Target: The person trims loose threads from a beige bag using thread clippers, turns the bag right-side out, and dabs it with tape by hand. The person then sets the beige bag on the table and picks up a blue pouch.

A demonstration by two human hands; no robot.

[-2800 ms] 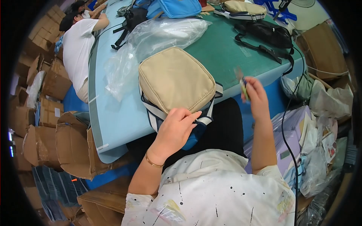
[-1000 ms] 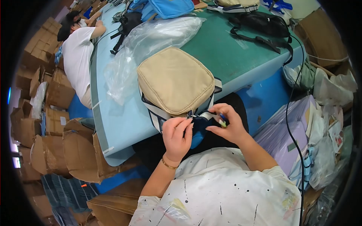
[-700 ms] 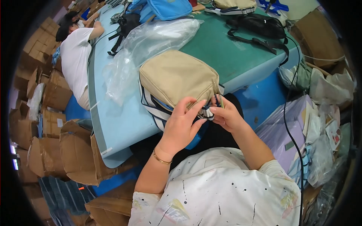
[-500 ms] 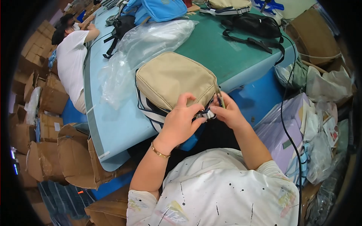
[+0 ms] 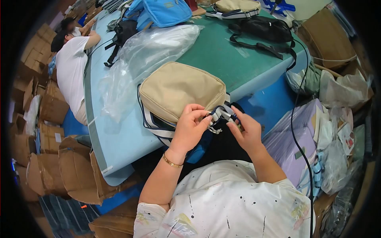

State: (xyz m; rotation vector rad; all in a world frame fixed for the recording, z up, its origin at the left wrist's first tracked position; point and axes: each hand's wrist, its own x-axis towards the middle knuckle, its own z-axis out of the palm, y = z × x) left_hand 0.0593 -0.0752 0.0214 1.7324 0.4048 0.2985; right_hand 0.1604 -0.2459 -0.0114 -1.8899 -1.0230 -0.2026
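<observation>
A beige zippered bag [image 5: 182, 91] lies at the near edge of the table. Its white strap with navy edges [image 5: 149, 121] hangs down along the left side. At the bag's lower right corner, my left hand [image 5: 189, 125] pinches the strap's end, where a small pale cord loop dangles. Just right of it, my right hand [image 5: 247, 129] is closed on a navy-and-white length of strap. A slim greyish piece shows between the two hands; I cannot tell whether it is webbing or a small tool.
Clear plastic [image 5: 147, 51], a blue bag [image 5: 166, 12] and a black waist bag [image 5: 266, 29] lie farther back on the table [image 5: 115, 142]. A black cable [image 5: 295, 131] hangs at right. Cardboard boxes [image 5: 77, 166] stand left, near a person in white [image 5: 71, 63].
My right hand has moved slightly right and down, away from the bag's corner. The strap end and cord loop now show between my hands. The view has shifted a little.
</observation>
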